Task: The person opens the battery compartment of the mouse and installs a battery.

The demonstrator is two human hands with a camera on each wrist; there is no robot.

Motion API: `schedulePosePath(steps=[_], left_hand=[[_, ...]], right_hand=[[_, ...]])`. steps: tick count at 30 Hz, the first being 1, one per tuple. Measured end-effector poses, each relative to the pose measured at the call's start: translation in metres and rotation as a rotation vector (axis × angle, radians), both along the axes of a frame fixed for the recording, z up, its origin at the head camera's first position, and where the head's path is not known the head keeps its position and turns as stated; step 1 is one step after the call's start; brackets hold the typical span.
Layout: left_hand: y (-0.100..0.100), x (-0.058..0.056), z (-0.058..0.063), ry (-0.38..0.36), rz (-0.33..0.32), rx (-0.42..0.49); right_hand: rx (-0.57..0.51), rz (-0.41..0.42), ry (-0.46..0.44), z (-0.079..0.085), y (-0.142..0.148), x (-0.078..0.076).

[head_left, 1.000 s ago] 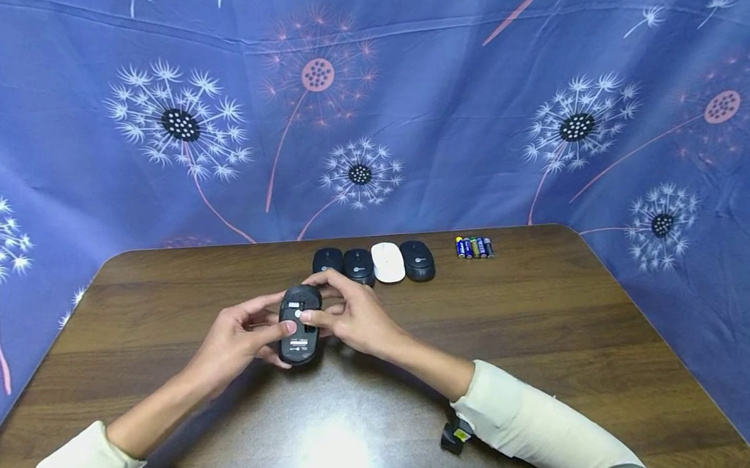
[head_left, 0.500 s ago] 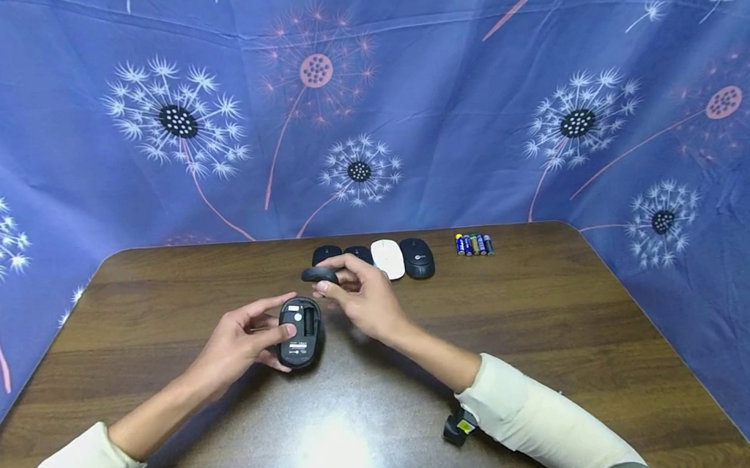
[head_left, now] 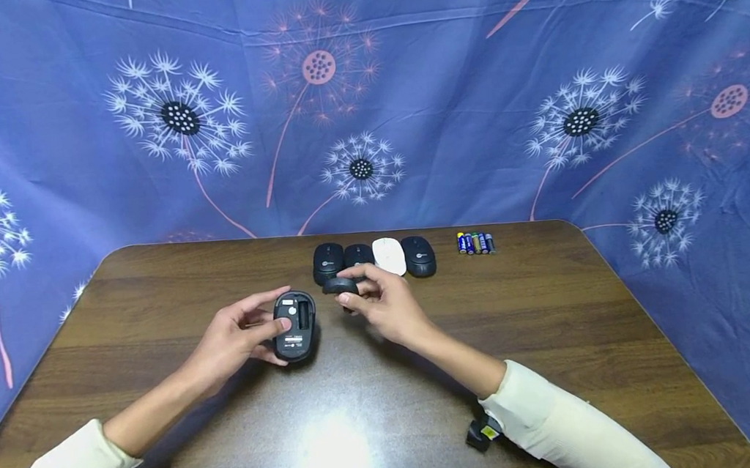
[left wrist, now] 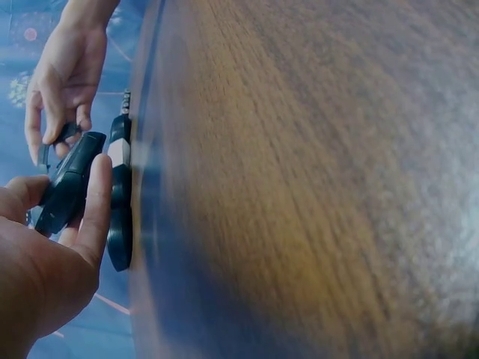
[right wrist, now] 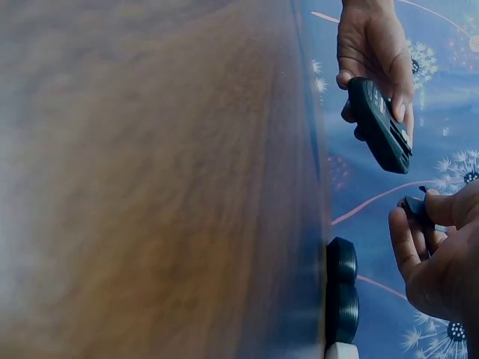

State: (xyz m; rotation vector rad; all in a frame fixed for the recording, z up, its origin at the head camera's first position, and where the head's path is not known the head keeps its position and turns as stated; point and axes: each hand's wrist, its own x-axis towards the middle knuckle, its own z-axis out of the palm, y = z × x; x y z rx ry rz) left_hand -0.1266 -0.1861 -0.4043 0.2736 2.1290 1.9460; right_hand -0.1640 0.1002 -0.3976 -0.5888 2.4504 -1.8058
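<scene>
My left hand (head_left: 228,342) grips a black computer mouse (head_left: 295,343), its underside turned up toward the head camera. The thumb lies across that underside, beside a bare battery slot (head_left: 303,315). To the right, apart from the mouse, my right hand (head_left: 390,308) pinches a curved black mouse cover (head_left: 339,286) between thumb and fingers. Both pieces are held above the table. In the right wrist view the cover (right wrist: 416,209) is mostly hidden by fingers, while the mouse (right wrist: 376,123) shows from its side.
Behind the hands, a row of mice has a black one (head_left: 328,260) at its left end, a white one (head_left: 388,256) and a black one (head_left: 419,255) at its right end. Several batteries (head_left: 476,243) lie farther right on the wooden table (head_left: 522,340). A patterned blue cloth (head_left: 445,111) hangs behind.
The cover has come off the mouse's underside, exposing the battery slot. My right hand has carried it rightward, while my left hand keeps hold of the mouse, shifting slightly left.
</scene>
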Motion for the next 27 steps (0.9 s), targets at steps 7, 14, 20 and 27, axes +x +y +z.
schedulePosePath(steps=[7,14,20,27], left_hand=[[-0.002,0.0,0.001,0.002,0.001,0.015],[-0.004,0.0,-0.001,-0.002,0.004,0.001],[-0.004,-0.001,-0.001,0.003,0.002,0.009],[-0.005,-0.001,-0.001,-0.005,0.005,0.011]], right_hand=[[0.07,0.013,-0.017,-0.005,0.013,0.006],[0.099,0.018,-0.059,-0.006,0.03,0.012],[0.104,0.007,-0.105,-0.002,0.048,0.014],[0.097,0.013,-0.086,0.004,0.064,0.013]])
